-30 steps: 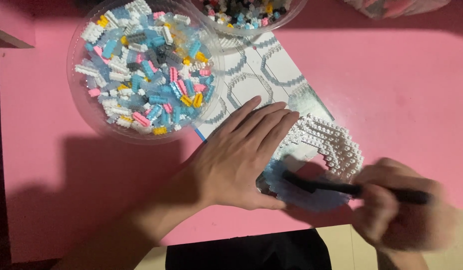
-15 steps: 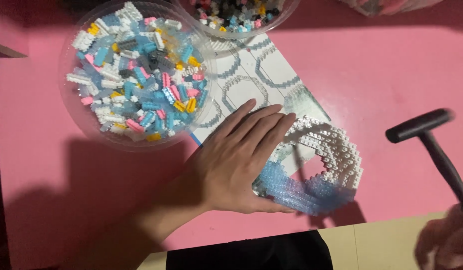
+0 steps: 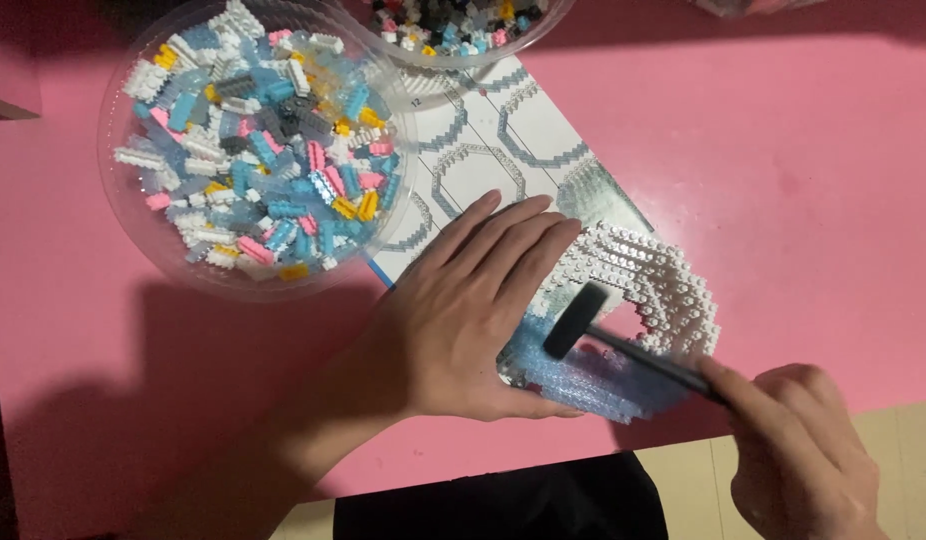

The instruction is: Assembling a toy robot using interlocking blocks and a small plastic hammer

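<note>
A ring-shaped model of tiny bricks (image 3: 653, 290), white on its far side and pale blue on its near side, lies on the pink table (image 3: 803, 170). My left hand (image 3: 463, 310) lies flat with fingers together, pressing on the model's left part. My right hand (image 3: 798, 455) grips the handle of a small black hammer (image 3: 578, 320). The hammer's head rests on the blue part of the model, just beside my left fingers.
A clear round bowl (image 3: 138, 245) full of several white, blue, pink and yellow bricks stands at the upper left. A second bowl (image 3: 463, 30) with darker bricks sits at the top. A printed instruction sheet (image 3: 503, 140) lies under the model.
My right hand swung the hammer away to the right and lifted it, then brought it back down onto the blue part. My left hand stayed pressed on the model.
</note>
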